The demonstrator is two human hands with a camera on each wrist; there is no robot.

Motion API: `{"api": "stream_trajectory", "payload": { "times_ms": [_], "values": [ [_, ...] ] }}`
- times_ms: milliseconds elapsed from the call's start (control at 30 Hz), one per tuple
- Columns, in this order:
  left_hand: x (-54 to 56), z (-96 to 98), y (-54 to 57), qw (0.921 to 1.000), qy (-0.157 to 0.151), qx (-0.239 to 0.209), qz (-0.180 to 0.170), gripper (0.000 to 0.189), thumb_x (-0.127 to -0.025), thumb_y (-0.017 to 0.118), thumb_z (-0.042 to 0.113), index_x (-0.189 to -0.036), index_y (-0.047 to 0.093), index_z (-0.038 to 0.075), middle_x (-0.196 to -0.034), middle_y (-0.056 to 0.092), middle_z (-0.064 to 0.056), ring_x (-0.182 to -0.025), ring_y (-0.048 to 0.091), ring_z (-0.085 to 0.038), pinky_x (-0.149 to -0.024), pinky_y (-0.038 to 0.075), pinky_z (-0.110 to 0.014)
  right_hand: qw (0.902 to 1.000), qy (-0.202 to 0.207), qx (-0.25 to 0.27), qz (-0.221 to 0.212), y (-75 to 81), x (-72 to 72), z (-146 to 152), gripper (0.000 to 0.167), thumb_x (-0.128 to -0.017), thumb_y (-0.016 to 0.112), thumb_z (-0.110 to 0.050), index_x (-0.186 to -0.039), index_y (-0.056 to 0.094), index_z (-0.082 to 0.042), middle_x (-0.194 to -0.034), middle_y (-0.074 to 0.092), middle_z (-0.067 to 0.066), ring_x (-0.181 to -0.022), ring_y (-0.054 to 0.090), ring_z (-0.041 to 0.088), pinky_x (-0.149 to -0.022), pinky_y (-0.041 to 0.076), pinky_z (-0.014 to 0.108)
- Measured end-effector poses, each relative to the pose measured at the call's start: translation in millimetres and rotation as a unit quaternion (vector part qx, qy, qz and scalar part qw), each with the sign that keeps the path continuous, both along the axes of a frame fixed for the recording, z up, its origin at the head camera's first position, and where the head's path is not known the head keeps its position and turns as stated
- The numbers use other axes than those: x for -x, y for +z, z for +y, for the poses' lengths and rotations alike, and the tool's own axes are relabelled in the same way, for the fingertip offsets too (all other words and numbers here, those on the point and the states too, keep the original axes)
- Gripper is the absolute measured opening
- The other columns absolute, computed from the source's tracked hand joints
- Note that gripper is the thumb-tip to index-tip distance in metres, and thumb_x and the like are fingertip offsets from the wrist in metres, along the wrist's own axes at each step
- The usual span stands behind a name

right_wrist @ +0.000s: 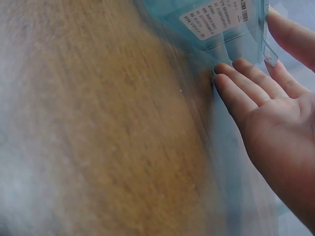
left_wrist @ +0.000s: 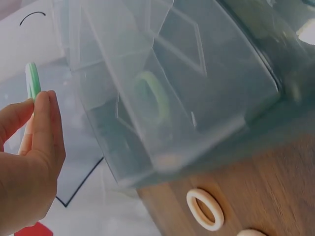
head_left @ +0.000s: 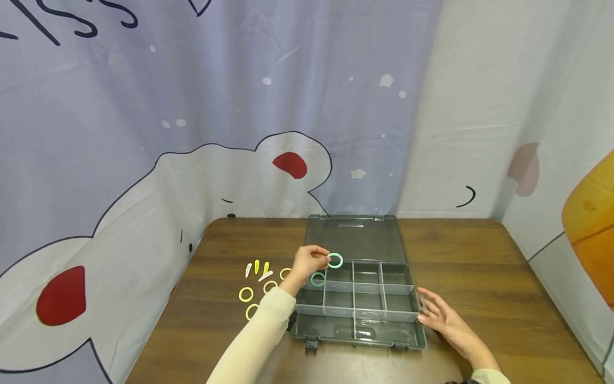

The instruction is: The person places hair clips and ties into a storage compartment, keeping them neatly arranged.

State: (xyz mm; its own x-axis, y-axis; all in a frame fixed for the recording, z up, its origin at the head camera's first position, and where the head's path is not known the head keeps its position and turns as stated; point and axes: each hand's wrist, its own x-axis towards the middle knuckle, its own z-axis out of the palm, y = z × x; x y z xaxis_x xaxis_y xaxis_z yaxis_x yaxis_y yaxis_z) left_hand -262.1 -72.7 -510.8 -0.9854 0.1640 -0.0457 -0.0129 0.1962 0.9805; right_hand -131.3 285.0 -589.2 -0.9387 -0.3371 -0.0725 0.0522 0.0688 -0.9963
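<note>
My left hand point(head_left: 309, 264) pinches a mint-green ring-shaped hair tie point(left_wrist: 33, 79) between thumb and fingertips, raised above the back rows of a grey see-through compartment box point(head_left: 368, 313). Inside the box, in the leftmost column towards the back, lies another green hair tie point(head_left: 317, 286); the left wrist view shows it blurred through the plastic wall. On the box's right side, my right hand point(head_left: 446, 322) rests with its fingertips against the wall. The right wrist view shows these fingers nearly straight, with the thumb apart from them near the box edge.
Left of the box, yellow hair ties point(head_left: 246, 301), beige hair ties point(left_wrist: 216, 223) and several yellow and white hair clips point(head_left: 256, 266) lie on the wooden table point(head_left: 192, 341). The open lid point(head_left: 355, 240) leans back towards a printed curtain point(head_left: 364, 133).
</note>
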Motion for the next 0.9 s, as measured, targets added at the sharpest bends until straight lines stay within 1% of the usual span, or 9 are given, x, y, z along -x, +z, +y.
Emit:
{"api": "stream_trajectory", "payload": {
  "times_ms": [100,200,367,533,600,767,900],
  "values": [
    [-0.5,7.2,-1.3,0.9999,-0.002,0.014,0.004,0.012,-0.081,0.068,-0.010,-0.093,0.067,-0.012,-0.075,0.067,-0.015,-0.063,0.067,-0.019,-0.071,0.060,-0.042,1.0000,0.000,0.000,0.003,0.3,0.0,0,0.068,-0.096,0.052,-0.005,-0.152,0.013,-0.006,-0.153,0.003,0.034,-0.134,0.013,0.057,-0.093,0.038,0.012],
    [-1.9,12.4,-3.5,0.9996,-0.004,0.027,0.003,0.011,-0.081,0.068,-0.010,-0.092,0.068,-0.011,-0.073,0.067,-0.013,-0.063,0.067,-0.019,-0.071,0.060,-0.043,1.0000,-0.001,-0.001,0.004,0.0,0.0,0,0.068,-0.096,0.052,-0.004,-0.152,0.013,-0.006,-0.153,0.004,0.034,-0.134,0.013,0.057,-0.093,0.038,0.012],
    [-3.7,18.5,-7.2,0.9981,-0.008,0.059,0.013,0.009,-0.081,0.068,-0.010,-0.090,0.069,-0.009,-0.072,0.067,-0.013,-0.063,0.068,-0.022,-0.065,0.060,-0.034,1.0000,-0.004,-0.001,0.003,-1.2,0.2,0,0.068,-0.096,0.052,-0.004,-0.152,0.014,-0.007,-0.154,0.005,0.033,-0.135,0.014,0.055,-0.093,0.038,0.012],
    [-5.6,22.2,-10.7,0.9964,-0.014,0.081,0.021,0.008,-0.082,0.068,-0.010,-0.090,0.069,-0.009,-0.073,0.068,-0.014,-0.066,0.069,-0.029,-0.064,0.060,-0.035,1.0000,-0.004,-0.002,-0.001,-1.1,0.0,0,0.068,-0.096,0.052,-0.004,-0.152,0.014,-0.007,-0.154,0.004,0.033,-0.135,0.014,0.057,-0.092,0.038,0.012],
    [-5.9,23.2,-12.3,0.9958,-0.018,0.087,0.024,0.008,-0.082,0.069,-0.010,-0.090,0.069,-0.008,-0.073,0.068,-0.014,-0.066,0.070,-0.029,-0.064,0.060,-0.034,1.0000,-0.003,-0.003,-0.001,-0.8,-0.1,0,0.068,-0.096,0.052,-0.004,-0.152,0.014,-0.007,-0.153,0.004,0.034,-0.135,0.014,0.057,-0.093,0.038,0.011],
    [-6.4,24.7,-15.7,0.9925,-0.032,0.110,0.042,0.009,-0.082,0.069,-0.008,-0.090,0.070,-0.006,-0.071,0.067,-0.011,-0.062,0.068,-0.021,-0.058,0.059,-0.028,1.0000,-0.002,-0.002,-0.001,-0.1,-0.7,0,0.068,-0.096,0.052,-0.004,-0.152,0.014,-0.007,-0.153,0.005,0.034,-0.135,0.015,0.057,-0.093,0.038,0.012],
    [-7.4,25.2,-16.0,0.9894,-0.033,0.130,0.055,0.008,-0.082,0.069,-0.007,-0.090,0.070,-0.005,-0.071,0.067,-0.010,-0.060,0.067,-0.018,-0.055,0.057,-0.024,1.0000,0.000,0.000,0.000,0.6,-1.1,0,0.068,-0.096,0.051,-0.004,-0.152,0.013,-0.007,-0.154,0.003,0.033,-0.135,0.013,0.057,-0.093,0.038,0.011]
  ]
}}
